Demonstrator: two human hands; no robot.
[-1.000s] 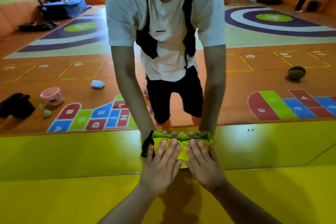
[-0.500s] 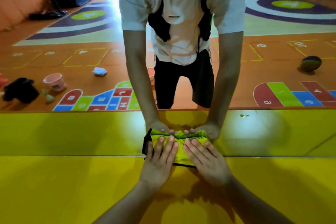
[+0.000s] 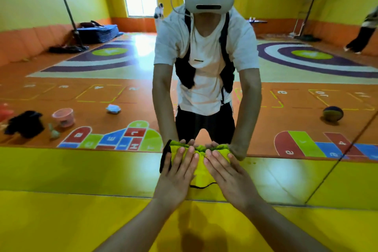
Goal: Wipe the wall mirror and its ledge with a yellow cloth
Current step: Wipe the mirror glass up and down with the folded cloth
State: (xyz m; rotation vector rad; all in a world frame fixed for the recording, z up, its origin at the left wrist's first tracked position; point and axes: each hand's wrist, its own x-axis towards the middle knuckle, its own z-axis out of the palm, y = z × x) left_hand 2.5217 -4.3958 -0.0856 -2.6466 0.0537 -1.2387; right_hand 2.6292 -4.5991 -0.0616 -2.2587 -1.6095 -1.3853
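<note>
hands flat on yellow cloth (image 3: 201, 172) against mirror (image 3: 286, 108), fingers (image 3: 185, 156) spread wide; pink bucket (image 3: 63, 116), ball (image 3: 333, 113) reflected.

One head-worn view looks forward and down, close against the mirror (image 3: 286, 108)

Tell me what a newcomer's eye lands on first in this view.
First, dead centre, two hands, the left hand and the right hand, pressed flat on a yellow cloth against the mirror. Just above them stands the reflection of the person in a white shirt, wearing a white headset, arms reaching down to the cloth. Behind it, the mirrored orange floor shows a bright hopscotch at the lower left and a ball at the right.
</note>
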